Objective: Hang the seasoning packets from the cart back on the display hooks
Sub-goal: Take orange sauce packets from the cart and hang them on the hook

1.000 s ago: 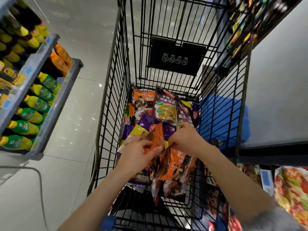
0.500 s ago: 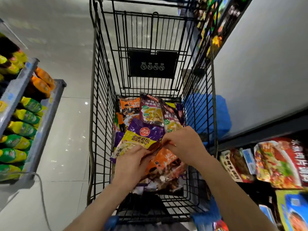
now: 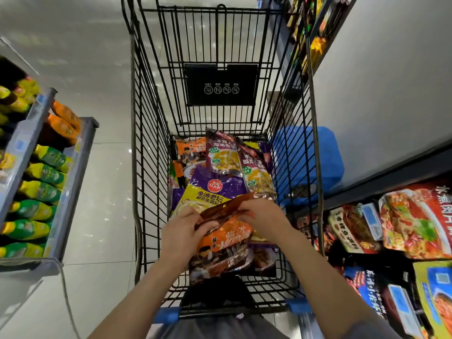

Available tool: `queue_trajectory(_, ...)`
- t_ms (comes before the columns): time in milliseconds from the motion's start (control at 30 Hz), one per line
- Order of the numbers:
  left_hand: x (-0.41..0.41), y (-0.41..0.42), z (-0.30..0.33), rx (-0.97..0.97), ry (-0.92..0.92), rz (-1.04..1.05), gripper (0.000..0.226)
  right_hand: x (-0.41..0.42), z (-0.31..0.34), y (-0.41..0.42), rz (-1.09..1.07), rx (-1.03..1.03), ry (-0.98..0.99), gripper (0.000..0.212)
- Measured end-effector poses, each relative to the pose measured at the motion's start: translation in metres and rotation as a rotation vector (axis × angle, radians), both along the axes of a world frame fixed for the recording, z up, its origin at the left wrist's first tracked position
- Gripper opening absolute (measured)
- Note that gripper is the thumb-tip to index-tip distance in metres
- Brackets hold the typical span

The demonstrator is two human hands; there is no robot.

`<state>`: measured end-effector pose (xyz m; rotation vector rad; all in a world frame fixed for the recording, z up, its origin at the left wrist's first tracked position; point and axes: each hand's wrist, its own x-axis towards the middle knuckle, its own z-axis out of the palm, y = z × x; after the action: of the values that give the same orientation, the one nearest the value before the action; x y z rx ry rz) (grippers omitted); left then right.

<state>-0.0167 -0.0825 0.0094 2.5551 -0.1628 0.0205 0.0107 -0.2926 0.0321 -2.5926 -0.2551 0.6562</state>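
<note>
Nearest the camera, two bare forearms reach down into a black wire cart (image 3: 146, 167), and both hands meet over the heap of seasoning packets lying in its basket. The left hand (image 3: 179, 237) has its fingers curled round the left edge of an orange packet (image 3: 227, 241), thumb on top; the right hand (image 3: 265, 220) pinches the same packet's upper edge — a brownish strip folded back between the two hands — with its fingers bent over it. The orange packet lies at the near end of the heap, its lower half darker and glossy, resting on other packets beneath. Just beyond the hands lies a purple and yellow packet (image 3: 210, 192), and past that two maroon packets (image 3: 234, 157) with pictures of pale strips of food lean side by side against the far end, with an orange packet with a cartoon figure (image 3: 190, 149) to their left. Above them a black sign (image 3: 221, 84) with four round symbols hangs on the cart's far wall. To the right of the cart, shelves hold red and dark seasoning packs (image 3: 403, 221), and a blue object (image 3: 325, 152) sits outside the wire side. To the left — across the pale tiled floor (image 3: 102, 192) — a grey shelf (image 3: 71, 179) carries rows of yellow and green bottles (image 3: 46, 174) and some orange ones farther back.
</note>
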Motion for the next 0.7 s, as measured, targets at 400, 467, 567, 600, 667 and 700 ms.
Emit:
queue_trajectory(400,-0.022,0.027,0.006,-0.013,-0.152,-0.374,0.035,-0.043,0.022,0.008,-0.106,0.118,-0.125,0.017)
queue_trajectory(467,-0.022,0.028,0.016,-0.033,-0.197,-0.412,0.045,-0.054,0.043,0.010,-0.152,0.084,-0.188,0.015)
queue_trajectory(567,-0.017,0.028,0.038,-0.083,-0.221,-0.508,0.034,-0.075,0.074,0.013,-0.245,0.032,-0.295,0.016)
queue_trajectory(600,-0.017,0.027,0.048,-0.108,-0.227,-0.529,0.028,-0.084,0.084,0.015,-0.285,0.030,-0.335,0.016)
queue_trajectory(667,-0.018,0.026,0.068,-0.178,-0.230,-0.550,0.026,-0.104,0.106,0.021,-0.371,0.012,-0.380,0.016)
queue_trajectory(700,-0.019,0.027,0.079,-0.213,-0.239,-0.553,0.030,-0.112,0.115,0.025,-0.404,-0.014,-0.386,0.017)
